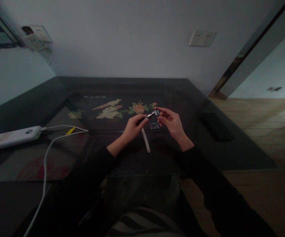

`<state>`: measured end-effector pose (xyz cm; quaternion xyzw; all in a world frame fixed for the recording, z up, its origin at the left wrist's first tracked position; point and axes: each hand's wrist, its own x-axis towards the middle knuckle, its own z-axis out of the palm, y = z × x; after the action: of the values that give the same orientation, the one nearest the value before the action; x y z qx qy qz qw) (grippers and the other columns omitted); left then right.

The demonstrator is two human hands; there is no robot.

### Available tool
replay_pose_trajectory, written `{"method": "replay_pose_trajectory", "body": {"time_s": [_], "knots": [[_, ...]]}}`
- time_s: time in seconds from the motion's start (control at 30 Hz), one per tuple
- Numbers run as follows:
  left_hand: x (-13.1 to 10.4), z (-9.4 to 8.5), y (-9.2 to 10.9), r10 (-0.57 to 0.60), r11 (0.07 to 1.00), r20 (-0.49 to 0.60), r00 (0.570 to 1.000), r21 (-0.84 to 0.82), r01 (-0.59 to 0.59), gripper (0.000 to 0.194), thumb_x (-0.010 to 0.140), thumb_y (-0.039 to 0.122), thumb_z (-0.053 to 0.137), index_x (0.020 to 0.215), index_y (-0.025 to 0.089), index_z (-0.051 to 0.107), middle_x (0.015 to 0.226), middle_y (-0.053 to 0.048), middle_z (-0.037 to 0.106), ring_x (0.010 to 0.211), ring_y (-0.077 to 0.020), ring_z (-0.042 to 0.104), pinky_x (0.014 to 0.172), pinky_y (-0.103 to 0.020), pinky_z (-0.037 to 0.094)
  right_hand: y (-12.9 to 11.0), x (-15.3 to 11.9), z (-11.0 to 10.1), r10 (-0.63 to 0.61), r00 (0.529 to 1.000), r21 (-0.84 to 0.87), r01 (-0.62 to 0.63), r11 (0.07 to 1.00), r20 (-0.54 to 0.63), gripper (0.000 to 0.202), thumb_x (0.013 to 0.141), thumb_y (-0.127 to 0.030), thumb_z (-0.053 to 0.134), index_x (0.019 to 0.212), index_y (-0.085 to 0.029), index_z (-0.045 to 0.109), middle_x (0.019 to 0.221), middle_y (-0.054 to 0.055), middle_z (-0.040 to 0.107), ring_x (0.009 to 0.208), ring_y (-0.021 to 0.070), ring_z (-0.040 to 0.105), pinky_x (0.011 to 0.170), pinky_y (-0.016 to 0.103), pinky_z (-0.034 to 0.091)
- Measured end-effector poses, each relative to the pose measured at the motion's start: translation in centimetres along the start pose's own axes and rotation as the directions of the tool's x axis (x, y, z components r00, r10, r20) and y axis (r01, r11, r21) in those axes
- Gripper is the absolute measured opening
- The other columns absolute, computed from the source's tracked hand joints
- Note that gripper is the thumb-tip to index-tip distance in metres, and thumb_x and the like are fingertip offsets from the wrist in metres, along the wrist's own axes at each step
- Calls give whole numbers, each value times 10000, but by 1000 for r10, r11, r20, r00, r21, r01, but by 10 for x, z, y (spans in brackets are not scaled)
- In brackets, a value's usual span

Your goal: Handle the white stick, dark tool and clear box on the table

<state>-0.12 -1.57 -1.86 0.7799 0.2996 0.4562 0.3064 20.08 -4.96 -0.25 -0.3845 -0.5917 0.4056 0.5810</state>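
Note:
My left hand (133,126) is closed around the dark and silver handle of a razor (151,115), held just above the table. The fingers of my right hand (171,122) pinch at the razor's head (156,112), partly covering it. Below the razor, a small clear and dark case (154,127) lies on the tabletop between my hands. A narrow pale strip (146,141) with a hole at its near end lies beside the case, its far end close under my left hand.
The dark glass-topped table (122,154) carries a bird and flower picture. At left lies a white power bank (14,137) with a white cable (45,164) running toward me. A dark flat object (217,126) rests at right. A wall (122,39) stands behind.

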Motion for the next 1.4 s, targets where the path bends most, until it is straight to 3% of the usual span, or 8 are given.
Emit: {"method": "replay_pose_trajectory", "body": {"time_s": [0.33, 0.6, 0.73, 1.0, 1.2, 1.4], "knots": [[0, 1, -2, -5, 1000, -11, 1000, 7, 5, 293, 986, 371, 572, 1077, 149, 741, 970, -78, 767, 848, -165, 664, 765, -286, 512, 1, 0, -2, -48, 998, -34, 49, 998, 42, 510, 796, -532, 789, 1201, -233, 715, 735, -27, 590, 580, 96, 507, 531, 249, 444], [8, -15, -3, 56, 990, 96, 994, 120, -67, 243, 975, 325, 597, 1082, 173, 754, 978, -84, 785, 879, -182, 702, 811, -303, 535, -4, 0, -9, -118, 991, -303, 134, 944, 69, 437, 819, -508, 749, 1138, -211, 722, 793, 2, 656, 630, 115, 536, 608, 270, 463], [10, -20, -5, 80, 984, 116, 990, 147, -97, 242, 973, 319, 599, 1088, 174, 755, 961, -87, 784, 869, -184, 710, 819, -309, 541, -3, -1, -9, -132, 988, -344, 153, 926, 85, 415, 830, -482, 737, 1144, -211, 727, 772, 2, 664, 630, 127, 542, 607, 277, 460], [7, -13, -6, 23, 998, 84, 996, 64, -28, 315, 973, 414, 586, 1072, 165, 752, 952, -82, 771, 862, -188, 689, 791, -299, 528, 2, -3, -1, -106, 994, -230, 106, 967, 11, 458, 823, -507, 746, 1170, -209, 726, 733, -11, 622, 587, 111, 510, 567, 272, 433], [1, -1, -4, -62, 988, 138, 989, -130, 80, 379, 968, 450, 579, 1114, 132, 723, 750, -35, 666, 608, -120, 541, 567, -240, 427, 10, -5, 9, -29, 999, -54, 27, 998, -32, 562, 814, -597, 728, 1248, -241, 707, 645, -49, 551, 518, 93, 460, 504, 254, 415], [0, 3, -4, -79, 970, 154, 985, -217, 112, 349, 944, 422, 616, 1107, 130, 717, 746, -35, 662, 604, -111, 547, 575, -238, 454, 13, -4, 10, -25, 999, -30, 24, 999, -33, 590, 801, -615, 726, 1263, -249, 707, 633, -56, 540, 508, 85, 443, 494, 250, 409]]}}
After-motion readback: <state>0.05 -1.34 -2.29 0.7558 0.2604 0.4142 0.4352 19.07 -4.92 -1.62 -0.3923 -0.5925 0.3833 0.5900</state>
